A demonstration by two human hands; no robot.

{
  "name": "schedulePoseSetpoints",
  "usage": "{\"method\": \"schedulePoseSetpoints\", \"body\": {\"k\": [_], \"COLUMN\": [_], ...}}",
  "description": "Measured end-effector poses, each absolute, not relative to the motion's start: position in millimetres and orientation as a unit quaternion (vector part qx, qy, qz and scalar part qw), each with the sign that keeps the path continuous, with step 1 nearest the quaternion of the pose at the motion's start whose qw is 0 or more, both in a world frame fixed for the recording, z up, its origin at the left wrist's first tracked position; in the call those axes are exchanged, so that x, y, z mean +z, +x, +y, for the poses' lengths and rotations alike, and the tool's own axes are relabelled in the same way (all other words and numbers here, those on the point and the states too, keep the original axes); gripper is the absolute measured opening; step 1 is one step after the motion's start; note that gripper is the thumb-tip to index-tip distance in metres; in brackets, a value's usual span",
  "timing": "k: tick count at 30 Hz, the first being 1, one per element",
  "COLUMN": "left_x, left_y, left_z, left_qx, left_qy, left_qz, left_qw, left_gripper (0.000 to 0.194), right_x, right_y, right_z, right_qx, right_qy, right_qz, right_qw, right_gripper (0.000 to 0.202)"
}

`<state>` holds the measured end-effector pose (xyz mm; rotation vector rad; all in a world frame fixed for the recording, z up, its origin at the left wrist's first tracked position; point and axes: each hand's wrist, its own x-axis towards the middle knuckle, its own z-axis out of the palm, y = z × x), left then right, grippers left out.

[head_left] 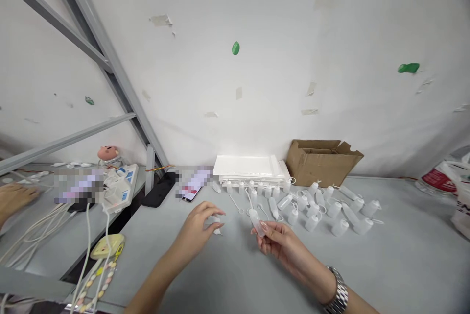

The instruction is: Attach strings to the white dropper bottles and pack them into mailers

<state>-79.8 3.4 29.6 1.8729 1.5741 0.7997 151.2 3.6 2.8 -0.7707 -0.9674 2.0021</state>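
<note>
My right hand (276, 240) pinches a small translucent plastic bottle (256, 222) between thumb and fingers, held tilted above the grey table. A thin white strap rises near its top end. My left hand (200, 226) is open, thumb and fingers curved apart. Just beyond its fingertips are small white pieces (217, 228), partly hidden and too small to name. Several more bottles with white caps (312, 221) stand or lie to the right and behind, many with looped straps. A loose strap with a ring end (237, 205) lies between the hands.
Behind the bottles are a stack of white flat packs (249, 169) and an open cardboard box (321, 164). Phones (160, 190) lie at the left. Further left are a power strip (125, 189), cables, a yellow case (107, 246) and another person's hand (16, 196). A metal frame (121, 88) rises there.
</note>
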Motion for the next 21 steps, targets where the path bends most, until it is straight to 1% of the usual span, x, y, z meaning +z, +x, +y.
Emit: {"method": "schedulePoseSetpoints", "body": {"k": [1, 3, 5, 7, 10, 13, 17, 21], "left_x": [27, 18, 10, 4, 1, 3, 6, 15], "left_y": [-88, -98, -98, -94, -85, -80, -78, -76], "left_z": [-1, -7, -10, -9, -2, 5, 13, 22], "left_qx": [0.260, 0.186, 0.124, 0.085, 0.066, 0.054, 0.038, 0.087], "left_qy": [0.723, 0.759, 0.784, 0.804, 0.821, 0.822, 0.822, 0.817], "left_qz": [0.589, 0.590, 0.588, 0.578, 0.561, 0.562, 0.557, 0.549], "left_qw": [0.251, 0.203, 0.154, 0.110, 0.075, 0.076, 0.112, 0.151], "left_gripper": [0.019, 0.030, 0.037, 0.036, 0.032, 0.032, 0.031, 0.030], "right_x": [2, 0, -2, -3, -2, 1, 6, 7], "right_y": [150, 148, 146, 146, 147, 149, 151, 151], "right_z": [3, 1, 0, 1, 3, 4, 2, 2], "right_qx": [0.786, 0.787, 0.785, 0.776, 0.757, 0.746, 0.732, 0.719], "right_qy": [-0.307, -0.314, -0.321, -0.329, -0.343, -0.353, -0.368, -0.376], "right_qz": [-0.379, -0.379, -0.386, -0.399, -0.415, -0.424, -0.432, -0.434], "right_qw": [0.380, 0.371, 0.363, 0.362, 0.370, 0.373, 0.378, 0.391], "right_gripper": [0.032, 0.033, 0.035, 0.037, 0.039, 0.040, 0.042, 0.044]}}
